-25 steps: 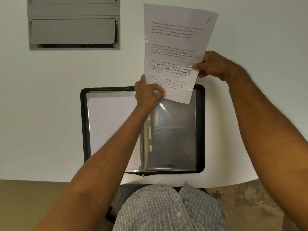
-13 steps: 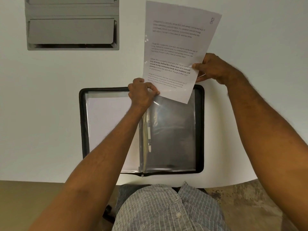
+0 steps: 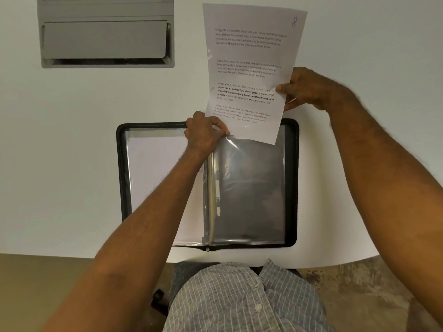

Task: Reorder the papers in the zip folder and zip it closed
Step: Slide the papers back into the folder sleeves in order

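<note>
Sheet of white paper, printed with four blocks of text and marked with a handwritten 8 in blue at its top right corner, held tilted above the far edge of the open zip folder. My right hand pinches the sheet's right edge, thumb on the printed face and fingers behind. My left hand is curled at the sheet's lower left corner, where the paper meets the top of a clear plastic sleeve; whether those fingers grip the sheet, the sleeve or both I cannot tell. Folder lies flat on the white table, black zipper border running all round it, a white page showing on its left half and the glossy dark sleeve on its right half, with the spine between. Folder's near edge sits close to the table's front edge, just ahead of my striped shirt. Bare tabletop lies to the left and right of the folder. Grey tray unit stands at the far left, well apart from the sheet.
</note>
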Tool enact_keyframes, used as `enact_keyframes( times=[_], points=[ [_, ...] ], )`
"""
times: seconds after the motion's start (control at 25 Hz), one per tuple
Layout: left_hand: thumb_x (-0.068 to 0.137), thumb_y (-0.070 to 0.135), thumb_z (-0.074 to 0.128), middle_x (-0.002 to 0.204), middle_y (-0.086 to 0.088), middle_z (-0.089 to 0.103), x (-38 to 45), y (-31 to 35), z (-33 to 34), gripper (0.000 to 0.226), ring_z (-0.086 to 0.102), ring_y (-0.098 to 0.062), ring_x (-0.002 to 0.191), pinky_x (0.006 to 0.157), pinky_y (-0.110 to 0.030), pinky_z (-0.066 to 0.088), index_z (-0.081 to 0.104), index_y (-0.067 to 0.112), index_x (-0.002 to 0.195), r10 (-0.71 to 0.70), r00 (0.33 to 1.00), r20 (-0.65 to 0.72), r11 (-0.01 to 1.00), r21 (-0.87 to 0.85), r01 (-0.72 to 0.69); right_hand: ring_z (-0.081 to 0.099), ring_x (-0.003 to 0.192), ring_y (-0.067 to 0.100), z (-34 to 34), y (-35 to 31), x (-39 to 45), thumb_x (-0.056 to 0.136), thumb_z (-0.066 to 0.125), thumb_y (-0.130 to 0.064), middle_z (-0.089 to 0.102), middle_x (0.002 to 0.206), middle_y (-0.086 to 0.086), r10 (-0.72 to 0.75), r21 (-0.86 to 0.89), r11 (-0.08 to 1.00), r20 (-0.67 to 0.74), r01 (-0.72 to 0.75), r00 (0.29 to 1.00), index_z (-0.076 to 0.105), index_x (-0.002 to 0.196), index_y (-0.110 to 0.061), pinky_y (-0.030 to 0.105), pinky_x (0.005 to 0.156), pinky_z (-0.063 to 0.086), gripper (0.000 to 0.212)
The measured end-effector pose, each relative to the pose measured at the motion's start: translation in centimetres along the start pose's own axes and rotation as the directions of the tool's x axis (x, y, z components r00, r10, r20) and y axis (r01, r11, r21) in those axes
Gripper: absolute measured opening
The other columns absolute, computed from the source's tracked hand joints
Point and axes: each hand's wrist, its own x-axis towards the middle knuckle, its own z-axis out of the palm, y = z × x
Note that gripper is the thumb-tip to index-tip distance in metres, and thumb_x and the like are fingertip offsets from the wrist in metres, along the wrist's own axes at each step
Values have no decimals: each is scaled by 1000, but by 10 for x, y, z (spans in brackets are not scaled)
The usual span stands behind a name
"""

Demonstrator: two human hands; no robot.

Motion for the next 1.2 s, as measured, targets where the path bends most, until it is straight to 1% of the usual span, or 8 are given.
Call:
enact_keyframes(
  times=[0.28,0.4,0.6,0.72,0.8,0.92,1.04,1.2],
  points=[
    [87,31,78,105,4,48,4,-8,2,15,44,-26,118,103,-43,40,65,31,79,58,998,-14,998,-13,-58,74,105,18,29,19,-17,99,69,-24,71,125,-2,59,281,959,-40,-45,997,57,140,-22,40,78,65,42],
    [87,31,78,103,5,49,4,-7,6,16,44,-23,115,102,-41,40,64,31,78,75,997,-27,997,-14,-75,74,105,15,57,37,-27,92,78,-17,71,124,-4,35,324,946,-120,5,992,57,139,-20,34,77,64,52],
    [85,36,79,100,9,60,3,-8,10,27,50,-18,109,100,-42,45,60,42,67,78,996,-36,996,-45,-80,66,111,8,94,57,-33,88,81,-12,68,127,-6,-19,241,964,-355,112,935,59,138,-18,20,91,56,55],
    [89,38,74,96,7,69,3,-7,8,18,62,-18,100,92,-43,53,66,40,73,90,994,-55,986,-137,-97,65,111,11,97,58,-33,94,75,-14,66,129,-4,-26,186,976,-425,115,905,60,139,-15,21,91,56,47],
    [97,30,63,92,8,69,4,-8,5,12,64,-12,90,86,-38,55,70,27,87,79,994,-79,964,-250,-96,65,112,13,91,57,-34,95,74,-14,66,133,-1,-25,172,980,-408,104,913,59,140,-15,21,90,55,47],
    [101,19,57,93,5,62,9,-11,1,2,58,-10,80,74,-31,49,58,18,102,47,994,-95,944,-321,-76,66,111,14,79,57,-37,96,72,-13,66,134,0,-21,176,981,-343,86,939,59,141,-16,27,94,56,47],
    [97,19,66,102,-2,58,12,-7,-4,31,60,-18,90,78,-35,54,47,12,121,-38,998,-45,950,-313,22,67,109,9,70,56,-40,96,72,-13,67,129,-4,-7,213,975,-273,68,962,58,142,-18,29,93,57,48],
    [89,23,76,100,0,58,23,-5,-12,35,63,-22,94,85,-41,57,53,12,114,-43,999,24,969,-241,48,70,107,9,61,59,-42,95,72,-10,69,127,-2,25,312,949,-187,36,982,58,143,-16,30,85,62,51]
  ],
)
